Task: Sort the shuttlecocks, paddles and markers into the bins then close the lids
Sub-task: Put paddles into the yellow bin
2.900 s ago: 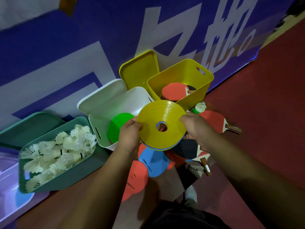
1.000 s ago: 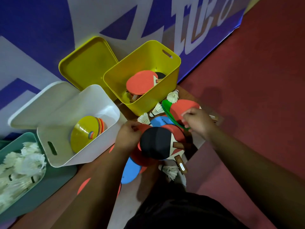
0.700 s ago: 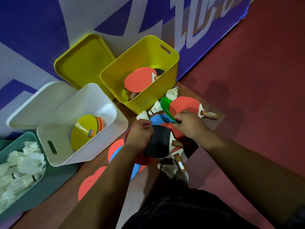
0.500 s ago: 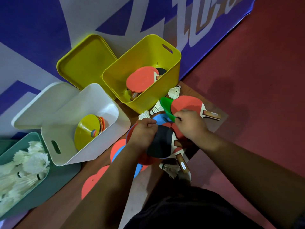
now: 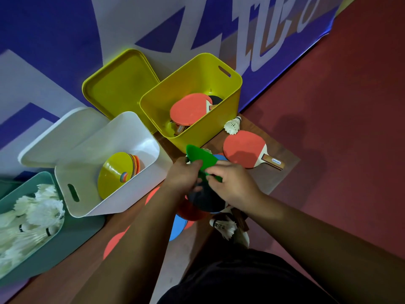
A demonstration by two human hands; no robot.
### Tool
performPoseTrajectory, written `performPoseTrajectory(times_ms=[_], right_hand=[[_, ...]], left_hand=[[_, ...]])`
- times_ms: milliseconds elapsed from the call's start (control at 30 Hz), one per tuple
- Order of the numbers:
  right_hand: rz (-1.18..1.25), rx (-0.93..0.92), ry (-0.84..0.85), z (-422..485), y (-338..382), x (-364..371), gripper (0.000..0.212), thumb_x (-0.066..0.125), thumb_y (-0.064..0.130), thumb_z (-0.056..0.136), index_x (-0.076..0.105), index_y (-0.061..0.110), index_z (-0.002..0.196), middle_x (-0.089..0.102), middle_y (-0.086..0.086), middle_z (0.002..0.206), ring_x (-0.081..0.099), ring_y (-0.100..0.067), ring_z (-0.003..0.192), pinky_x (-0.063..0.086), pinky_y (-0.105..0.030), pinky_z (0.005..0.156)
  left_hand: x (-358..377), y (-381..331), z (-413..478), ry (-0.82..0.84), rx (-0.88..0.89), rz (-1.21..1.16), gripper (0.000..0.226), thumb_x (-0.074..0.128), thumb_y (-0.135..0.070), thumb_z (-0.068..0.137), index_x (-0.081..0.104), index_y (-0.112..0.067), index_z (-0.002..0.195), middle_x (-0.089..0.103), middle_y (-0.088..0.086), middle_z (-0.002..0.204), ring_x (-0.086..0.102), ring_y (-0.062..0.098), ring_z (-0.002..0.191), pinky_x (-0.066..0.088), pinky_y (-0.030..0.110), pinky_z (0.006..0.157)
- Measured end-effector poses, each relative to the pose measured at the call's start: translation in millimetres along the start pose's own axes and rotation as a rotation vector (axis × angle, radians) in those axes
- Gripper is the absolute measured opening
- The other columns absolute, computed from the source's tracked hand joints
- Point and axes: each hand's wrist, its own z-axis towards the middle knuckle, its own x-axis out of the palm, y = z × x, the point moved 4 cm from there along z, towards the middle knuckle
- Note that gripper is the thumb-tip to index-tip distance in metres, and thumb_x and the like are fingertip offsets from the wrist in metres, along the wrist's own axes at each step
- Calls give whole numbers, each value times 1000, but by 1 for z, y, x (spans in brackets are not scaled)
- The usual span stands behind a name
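- Left hand (image 5: pixel 183 177) and right hand (image 5: pixel 233 184) both pinch the green marker (image 5: pixel 200 160), tilted above the pile (image 5: pixel 206 200), likely to free it alone.
- White bin (image 5: pixel 105 205), left of the hands, stands open for markers.

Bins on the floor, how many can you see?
3. The teal bin at the left holds shuttlecocks, the white bin in the middle holds markers, the yellow bin right of it holds paddles. Others may lie outside the frame.
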Motion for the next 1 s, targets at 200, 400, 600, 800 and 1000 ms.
performPoseTrajectory(times_ms=[200, 400, 600, 800, 1000], right_hand=[[1, -125, 65, 0, 35, 15, 25, 63, 49, 100, 78, 28, 102, 68, 8, 94, 66, -10, 90, 54, -42, 73], [-108, -250, -168, 17, 68, 19, 16, 66, 31, 101, 73, 18, 95, 62, 3, 93, 57, -24, 91, 49, -44, 80], [5, 47, -102, 47, 91, 41, 48, 74, 32, 94, 55, 17, 135, 53, 0, 124, 55, -20, 110, 46, -34, 91], [247, 228, 287, 66, 125, 91, 24, 56, 32, 104, 65, 10, 103, 71, -12, 73, 70, -27, 60, 61, -51, 57], [443, 336, 237, 92, 170, 116, 23, 58, 26, 105, 67, 6, 97, 67, -7, 60, 63, -21, 51, 57, -37, 52]], left_hand=[[-50, 23, -25, -55, 39, -184, 34, 42, 2, 96, 65, -7, 120, 74, 24, 94, 77, 37, 76, 66, 53, 75], [-114, 48, -56, -194, 120, -314, 32, 48, 8, 88, 72, -10, 98, 74, 12, 76, 69, 29, 71, 56, 39, 64], [-174, 80, -74, -346, 99, -529, 41, 50, 6, 89, 75, -16, 113, 79, 14, 101, 72, 29, 85, 57, 37, 71], [-218, 105, -82, -431, 116, -750, 18, 59, -8, 100, 69, -3, 115, 75, 22, 115, 73, 40, 107, 63, 47, 83], [-246, 129, -94, -469, 134, -927, 26, 63, -8, 100, 67, -5, 125, 78, 11, 113, 72, 25, 95, 62, 34, 73]])
